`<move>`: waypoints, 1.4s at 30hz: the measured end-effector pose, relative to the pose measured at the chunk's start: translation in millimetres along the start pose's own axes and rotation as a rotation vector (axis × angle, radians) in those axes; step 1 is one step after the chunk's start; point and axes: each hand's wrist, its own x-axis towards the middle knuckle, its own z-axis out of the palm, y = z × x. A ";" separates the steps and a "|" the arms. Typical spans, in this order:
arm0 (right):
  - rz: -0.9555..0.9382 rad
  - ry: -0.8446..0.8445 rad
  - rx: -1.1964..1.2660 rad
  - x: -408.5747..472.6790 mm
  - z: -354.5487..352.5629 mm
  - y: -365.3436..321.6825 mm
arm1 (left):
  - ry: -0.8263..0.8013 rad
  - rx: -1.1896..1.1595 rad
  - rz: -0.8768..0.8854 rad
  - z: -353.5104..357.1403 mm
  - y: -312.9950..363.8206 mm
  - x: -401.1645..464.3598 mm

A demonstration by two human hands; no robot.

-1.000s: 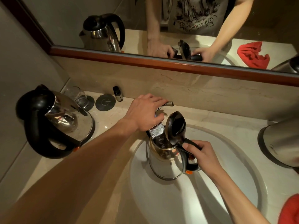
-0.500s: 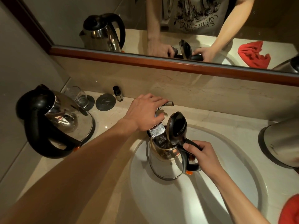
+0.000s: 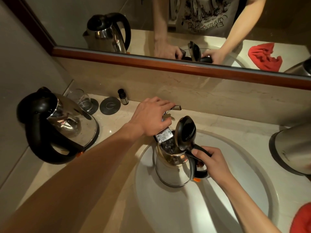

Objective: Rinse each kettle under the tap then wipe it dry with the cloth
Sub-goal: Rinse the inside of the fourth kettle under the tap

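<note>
Almost nothing changed since half second ago: both hands stay put, kettle point(image 3: 173, 167) barely shifted. Left hand point(image 3: 151, 116) still curled over tap point(image 3: 175, 108) handle, gripping it. Right hand point(image 3: 212, 161) still grasps kettle's black handle. Kettle upright in sink point(image 3: 244, 190) under spout, steel body, black lid point(image 3: 186, 132) flipped open, water visible inside. Red cloth point(image 3: 303, 219) on counter at right edge.
</note>
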 end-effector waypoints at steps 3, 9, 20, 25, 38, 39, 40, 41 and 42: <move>0.005 -0.002 -0.008 -0.1 0.6 -2.4 | -0.003 -0.002 0.003 -0.5 0.7 0.0; -0.001 -0.004 -0.013 -0.3 1.5 -4.5 | -0.006 0.003 -0.002 -0.5 1.4 0.2; 0.004 -0.001 -0.005 1.0 2.0 -4.9 | -0.010 0.012 -0.002 -1.5 0.9 0.1; 0.012 0.000 -0.003 0.3 2.7 -7.9 | -0.009 0.011 -0.003 -0.3 0.8 0.5; 0.017 0.016 -0.003 -0.6 3.0 -4.3 | -0.002 0.005 -0.002 -1.6 0.9 0.3; 0.012 0.015 -0.004 -1.2 3.2 -3.8 | -0.002 0.003 -0.003 -1.4 0.9 0.2; 0.008 0.013 -0.005 -1.7 3.3 -3.7 | -0.002 0.002 -0.002 -1.0 1.0 0.2; 0.004 0.012 -0.005 -2.0 3.4 -4.0 | -0.001 0.002 -0.001 -0.8 0.9 0.1; 0.004 0.012 -0.004 -2.1 3.4 -4.5 | -0.001 0.003 -0.001 -0.7 0.8 0.3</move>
